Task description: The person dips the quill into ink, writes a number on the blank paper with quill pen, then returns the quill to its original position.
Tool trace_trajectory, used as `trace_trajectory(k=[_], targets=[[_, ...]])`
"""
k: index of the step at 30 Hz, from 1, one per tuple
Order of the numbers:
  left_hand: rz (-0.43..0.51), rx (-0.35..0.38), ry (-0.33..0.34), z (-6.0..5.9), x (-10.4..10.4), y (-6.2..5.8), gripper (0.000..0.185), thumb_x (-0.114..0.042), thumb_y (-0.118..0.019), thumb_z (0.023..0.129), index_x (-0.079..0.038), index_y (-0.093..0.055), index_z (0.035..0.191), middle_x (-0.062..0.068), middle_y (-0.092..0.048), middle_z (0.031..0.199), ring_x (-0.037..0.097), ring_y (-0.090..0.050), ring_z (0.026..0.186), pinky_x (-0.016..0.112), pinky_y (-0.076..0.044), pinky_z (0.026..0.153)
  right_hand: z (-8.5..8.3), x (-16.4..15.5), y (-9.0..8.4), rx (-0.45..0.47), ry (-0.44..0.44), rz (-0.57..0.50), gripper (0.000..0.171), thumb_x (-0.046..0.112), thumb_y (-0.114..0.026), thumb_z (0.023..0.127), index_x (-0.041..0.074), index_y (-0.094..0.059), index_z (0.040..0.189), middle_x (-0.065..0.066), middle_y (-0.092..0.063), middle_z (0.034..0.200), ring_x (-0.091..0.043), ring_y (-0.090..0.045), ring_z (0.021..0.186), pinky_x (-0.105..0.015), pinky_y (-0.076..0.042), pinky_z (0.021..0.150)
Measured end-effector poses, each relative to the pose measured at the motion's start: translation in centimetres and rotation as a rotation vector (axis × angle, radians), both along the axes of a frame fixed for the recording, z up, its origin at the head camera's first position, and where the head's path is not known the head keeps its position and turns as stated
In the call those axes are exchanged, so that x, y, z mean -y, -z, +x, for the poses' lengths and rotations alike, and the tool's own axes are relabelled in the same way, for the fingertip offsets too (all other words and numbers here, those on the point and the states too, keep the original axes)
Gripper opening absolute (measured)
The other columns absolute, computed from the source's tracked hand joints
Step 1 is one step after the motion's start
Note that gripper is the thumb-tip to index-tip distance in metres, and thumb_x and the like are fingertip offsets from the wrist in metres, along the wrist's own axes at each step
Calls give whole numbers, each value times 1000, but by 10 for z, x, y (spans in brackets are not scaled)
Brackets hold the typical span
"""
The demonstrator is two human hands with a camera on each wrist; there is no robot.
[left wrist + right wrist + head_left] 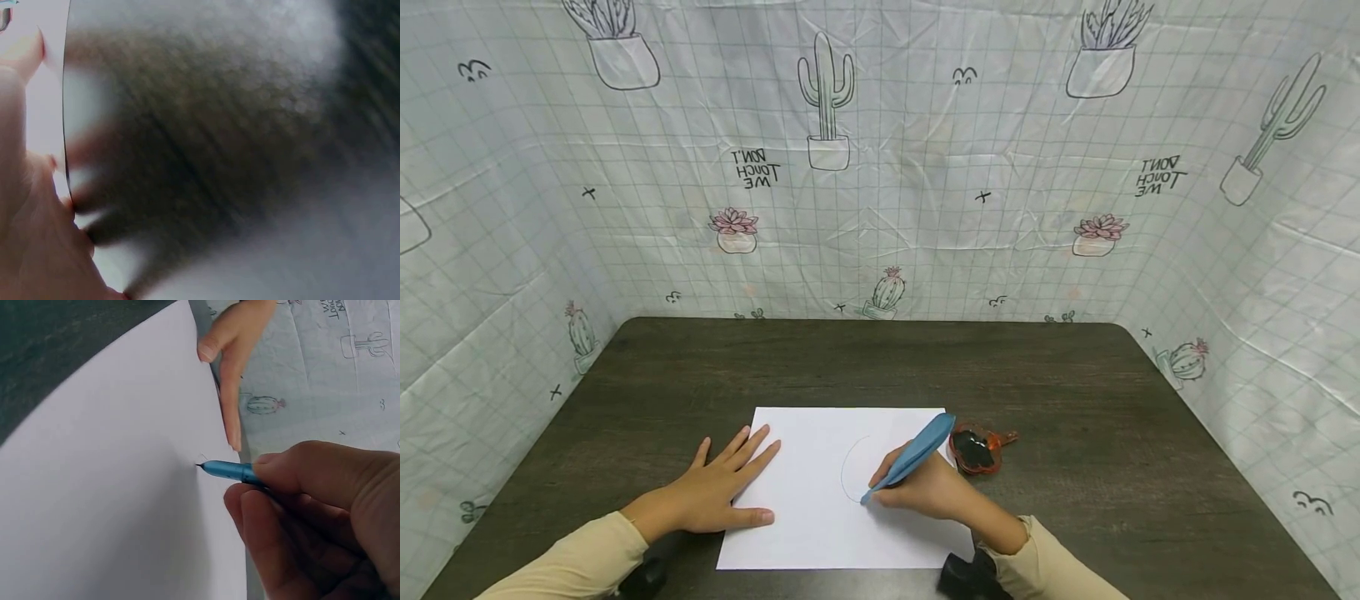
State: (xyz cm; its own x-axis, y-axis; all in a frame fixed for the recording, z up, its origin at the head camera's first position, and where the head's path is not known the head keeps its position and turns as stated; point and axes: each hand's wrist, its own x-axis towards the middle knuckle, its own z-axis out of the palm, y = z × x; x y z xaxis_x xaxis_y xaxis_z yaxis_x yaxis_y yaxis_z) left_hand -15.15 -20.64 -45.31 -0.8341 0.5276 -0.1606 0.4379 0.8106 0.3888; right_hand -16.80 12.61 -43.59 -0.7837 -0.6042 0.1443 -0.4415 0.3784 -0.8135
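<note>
On the white sheet of paper (805, 533), my left hand (718, 487) lies flat at the left edge with its fingers spread. My right hand (921, 483) pinches a blue pen (917, 450) whose broad upper end looks like a feather. In the right wrist view the blue barrel (224, 469) shows between thumb and fingers, its dark tip right at the paper. A thin curved line (842, 471), like part of a circle, runs on the sheet up to the pen tip. The left wrist view shows the left hand (37, 231) close up beside the paper edge.
Just right of the paper stands a small translucent orange-red container (977, 450) with a dark middle and a short handle-like end. The sheet lies on a dark wooden table (880, 362). White cloth (910, 167) printed with cacti hangs behind and at both sides.
</note>
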Motion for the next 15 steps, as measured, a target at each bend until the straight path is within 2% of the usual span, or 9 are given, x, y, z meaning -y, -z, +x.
trace_trajectory(k=[15], targets=[[0,-14,3,1,0,0,93,-70,-54,83,-18,-23,154,10,-8,161,40,-4,146,78,2,98,-3,-19,-5,24,60,7,10,4,-80,74,6,-75,83,-4,-73,77,2,-56,61,-20,-49,56]])
